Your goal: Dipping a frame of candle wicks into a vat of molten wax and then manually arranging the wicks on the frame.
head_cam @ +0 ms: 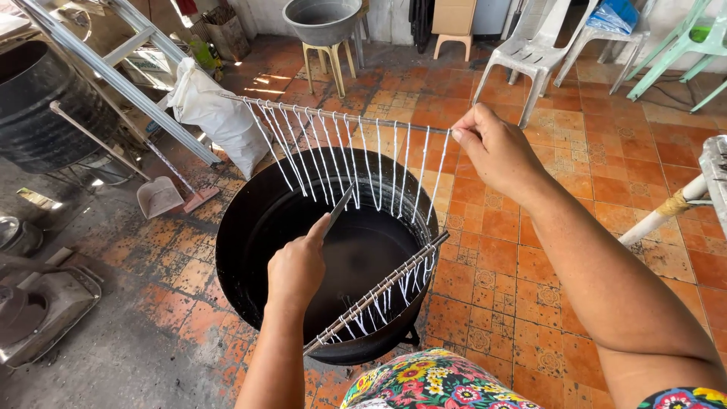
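We pinch the end of a thin rod [333,116] in our right hand [496,148], fingers closed on it, holding it level above a big black pot [250,227]. Our left hand [297,266] is closed around a knife [338,208] whose blade reaches up toward the white strings [356,155] hanging in a row from the rod. A second rod [379,291] lies across the pot's near rim, its strings dangling inside over dark liquid. The pot's rim leaves open tiled floor [530,250] to our right, while the left side is crowded: a ladder [113,76], a dustpan [159,197], and a plump white sack [216,113] leaning just behind the pot. Farther back stand a grey basin [322,19] on a stool, a cardboard box [453,15] and white plastic chairs [534,53].
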